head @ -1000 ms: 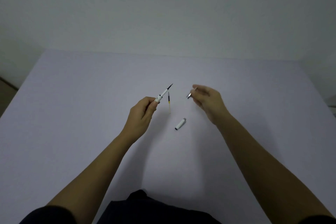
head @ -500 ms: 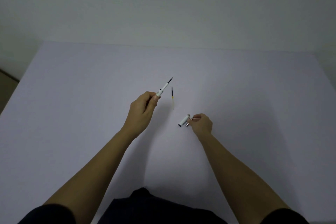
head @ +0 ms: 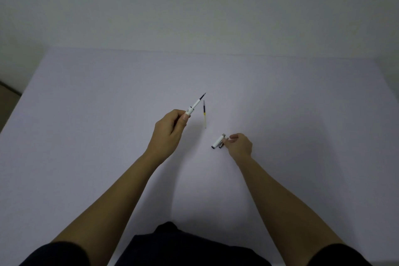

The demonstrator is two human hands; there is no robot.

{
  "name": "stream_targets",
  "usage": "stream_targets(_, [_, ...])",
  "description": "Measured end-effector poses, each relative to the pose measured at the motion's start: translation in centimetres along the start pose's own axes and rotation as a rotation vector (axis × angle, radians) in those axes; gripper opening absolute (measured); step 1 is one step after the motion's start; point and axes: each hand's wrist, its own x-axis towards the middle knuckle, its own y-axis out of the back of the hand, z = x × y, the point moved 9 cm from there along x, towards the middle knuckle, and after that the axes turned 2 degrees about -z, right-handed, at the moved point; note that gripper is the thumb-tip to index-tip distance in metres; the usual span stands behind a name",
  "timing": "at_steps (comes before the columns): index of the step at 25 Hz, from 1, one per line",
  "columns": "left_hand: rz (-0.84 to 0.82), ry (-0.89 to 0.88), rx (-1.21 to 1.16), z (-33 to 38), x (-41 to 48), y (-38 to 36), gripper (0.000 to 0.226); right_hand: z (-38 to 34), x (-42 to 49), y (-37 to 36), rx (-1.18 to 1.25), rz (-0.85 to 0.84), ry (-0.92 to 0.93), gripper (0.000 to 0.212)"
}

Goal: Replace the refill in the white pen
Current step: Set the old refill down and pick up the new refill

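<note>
The white pen body (head: 195, 104), with a dark refill tip projecting from it, is gripped in the closed left hand (head: 170, 130) and held raised above the table (head: 86, 136). A loose refill (head: 204, 114) lies on the table just beside it. The pen cap (head: 218, 141) is touched by the right hand (head: 238, 144), whose fingertips are pinched on a small metal part (head: 221, 146).

Refill (head: 204, 114) behind cap (head: 218, 141) — apparently apart

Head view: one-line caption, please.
Left hand holds white pen aloft; right hand reaches cap; spare refill lies between.
</note>
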Motion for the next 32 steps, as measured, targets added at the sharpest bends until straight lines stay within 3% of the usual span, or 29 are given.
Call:
stream_targets(5, [0.001,-0.013,-0.016,0.3,0.3,-0.2,0.022,-4.6,-1.2,2.8,0.139,0.075,0.170,0.023])
stream_targets(8, [0.012,-0.009,-0.023,0.4,0.9,-0.6,0.021,-10.5,-3.3,2.6,0.369,-0.157,0.369,0.011])
stream_targets(10, [0.008,-0.012,-0.024,0.4,1.2,-1.0,0.018,-13.4,-5.0,2.1,0.466,-0.336,0.457,0.012])
stream_targets(12, [-0.019,-0.018,-0.014,0.4,1.3,-1.6,0.016,-14.8,-5.8,1.9,0.497,-0.413,0.501,0.016])
stream_targets(16, [-0.089,-0.009,0.023,-0.5,0.9,-2.9,0.013,-15.2,-4.5,2.0,0.611,-0.400,0.442,0.013])
stream_targets(20, [-0.119,0.038,0.037,-2.3,0.9,-2.9,0.011,-14.7,-0.7,3.1,0.724,-0.259,0.331,0.004])
stream_targets(22, [-0.109,0.056,0.047,-3.0,1.4,-2.4,0.012,-13.7,1.4,3.0,0.650,-0.166,0.288,0.006])
stream_targets(25, [-0.075,0.062,0.052,-3.2,2.9,-1.6,0.016,-12.2,4.1,1.6,0.293,-0.040,0.290,0.019])
stream_targets(28, [-0.037,0.045,0.042,-2.8,4.9,-0.9,0.016,-11.7,6.1,-0.3,0.034,-0.010,0.300,0.022])
stream_targets(32, [-0.031,0.028,0.061,-2.7,7.0,-1.0,0.018,-11.2,8.1,-2.3,-0.116,0.002,0.254,0.022])
